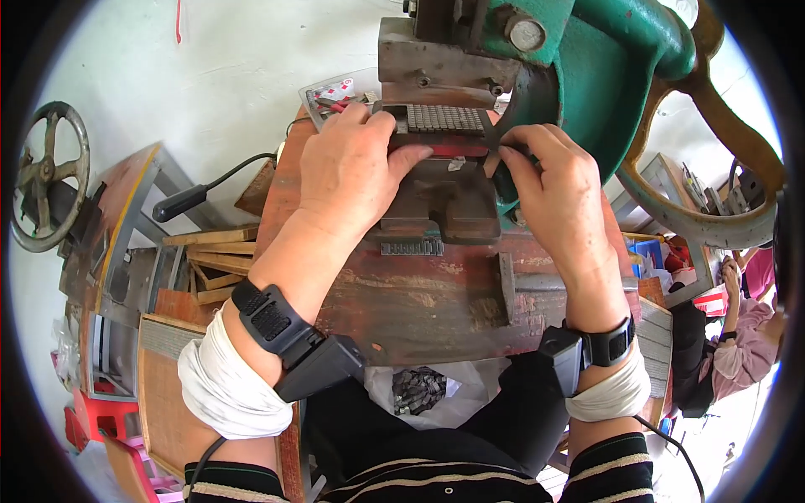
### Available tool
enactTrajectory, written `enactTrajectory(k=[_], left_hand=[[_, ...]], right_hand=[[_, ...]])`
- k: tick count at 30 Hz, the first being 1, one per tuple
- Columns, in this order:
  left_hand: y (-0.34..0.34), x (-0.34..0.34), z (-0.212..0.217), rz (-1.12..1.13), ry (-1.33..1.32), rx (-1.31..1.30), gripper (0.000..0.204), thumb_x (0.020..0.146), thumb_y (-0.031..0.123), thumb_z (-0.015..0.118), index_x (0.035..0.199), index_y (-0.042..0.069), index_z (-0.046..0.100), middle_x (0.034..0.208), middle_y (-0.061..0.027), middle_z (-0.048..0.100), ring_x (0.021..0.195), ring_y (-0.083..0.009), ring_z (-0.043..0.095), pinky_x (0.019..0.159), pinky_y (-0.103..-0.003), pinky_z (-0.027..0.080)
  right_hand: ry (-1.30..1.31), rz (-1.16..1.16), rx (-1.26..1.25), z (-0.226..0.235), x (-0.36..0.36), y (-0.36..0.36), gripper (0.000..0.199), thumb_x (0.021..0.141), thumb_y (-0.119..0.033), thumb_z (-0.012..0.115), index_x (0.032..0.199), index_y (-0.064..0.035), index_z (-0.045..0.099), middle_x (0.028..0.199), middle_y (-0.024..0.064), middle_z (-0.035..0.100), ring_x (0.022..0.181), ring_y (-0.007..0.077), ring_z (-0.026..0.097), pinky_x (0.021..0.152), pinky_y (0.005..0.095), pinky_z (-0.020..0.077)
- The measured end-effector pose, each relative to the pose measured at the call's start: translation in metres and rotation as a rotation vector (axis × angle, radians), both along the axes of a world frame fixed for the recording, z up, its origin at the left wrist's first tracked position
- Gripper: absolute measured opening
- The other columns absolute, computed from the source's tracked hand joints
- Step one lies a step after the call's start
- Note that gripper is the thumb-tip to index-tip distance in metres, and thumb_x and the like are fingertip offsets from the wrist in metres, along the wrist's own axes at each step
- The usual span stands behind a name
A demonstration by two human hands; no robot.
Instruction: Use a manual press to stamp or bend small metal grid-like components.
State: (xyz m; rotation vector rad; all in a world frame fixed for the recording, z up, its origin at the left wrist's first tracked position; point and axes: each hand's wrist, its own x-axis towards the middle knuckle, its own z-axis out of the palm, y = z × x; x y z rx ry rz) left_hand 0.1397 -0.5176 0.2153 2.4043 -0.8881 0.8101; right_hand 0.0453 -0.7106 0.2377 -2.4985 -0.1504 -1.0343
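Head view: left hand (348, 172) and right hand (549, 180) are both pinching the toothed metal strip (444, 119), which is sitting on the die block (440, 197) under the green press (579, 59). Fingertips are lying right in the ram's path, so a crush looks likely if the flywheel (713, 168) turns. The strip could also be skewing if either grip slips.

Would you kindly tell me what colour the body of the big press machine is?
Green: the press body above both hands shows best in the head view.
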Motion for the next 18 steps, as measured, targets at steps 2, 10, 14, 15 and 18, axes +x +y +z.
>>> enactTrajectory(k=[2,10,14,15,18], left_hand=[[-0.007,0.005,-0.004,0.004,0.024,0.003,0.039,0.085,0.033,0.074,0.111,0.005,0.068,0.102,-0.0166,0.065,0.095,-0.0359,0.061,0.081,-0.043,0.051],[-0.016,0.016,0.019,0.069,0.371,0.131,0.058,0.091,0.046,0.064,0.129,0.003,0.06,0.127,-0.0218,0.057,0.115,-0.041,0.056,0.097,-0.046,0.046],[-0.02,0.011,0.022,0.083,0.476,0.087,0.054,0.091,0.044,0.064,0.129,0.005,0.062,0.131,-0.0217,0.055,0.12,-0.0407,0.052,0.102,-0.045,0.043],[-0.022,0.011,0.019,0.075,0.477,0.087,0.053,0.091,0.044,0.064,0.128,0.006,0.062,0.133,-0.0199,0.055,0.122,-0.0406,0.05,0.104,-0.044,0.042],[-0.022,-0.013,-0.009,0.285,0.238,0.036,0.053,0.094,0.053,0.055,0.125,0.011,0.064,0.139,-0.0098,0.051,0.134,-0.0356,0.039,0.098,-0.065,0.038]], right_hand=[[-0.015,0.006,-0.014,-0.001,-0.007,-0.007,0.006,0.085,-0.007,0.065,0.089,-0.0023,0.066,0.086,0.0152,0.065,0.078,0.0366,0.065,0.07,0.0432,0.0513],[0.048,0.064,0.008,-0.003,-0.032,-0.016,0.014,0.082,-0.006,0.069,0.095,-0.0023,0.067,0.089,0.0165,0.066,0.081,0.0371,0.064,0.07,0.0418,0.0511],[0.038,0.105,0.022,-0.003,-0.042,-0.02,0.015,0.081,-0.004,0.07,0.096,-0.0019,0.067,0.089,0.0163,0.066,0.081,0.0369,0.064,0.069,0.0412,0.0512],[0.013,0.114,0.026,-0.003,-0.045,-0.022,0.015,0.081,-0.003,0.071,0.096,-0.0015,0.067,0.088,0.0159,0.066,0.08,0.036,0.065,0.069,0.0401,0.0512],[-0.062,0.104,0.002,0.02,-0.06,-0.025,0.014,0.079,0.0,0.071,0.093,-0.0004,0.067,0.087,0.0136,0.066,0.077,0.0311,0.065,0.068,0.0364,0.0513]])
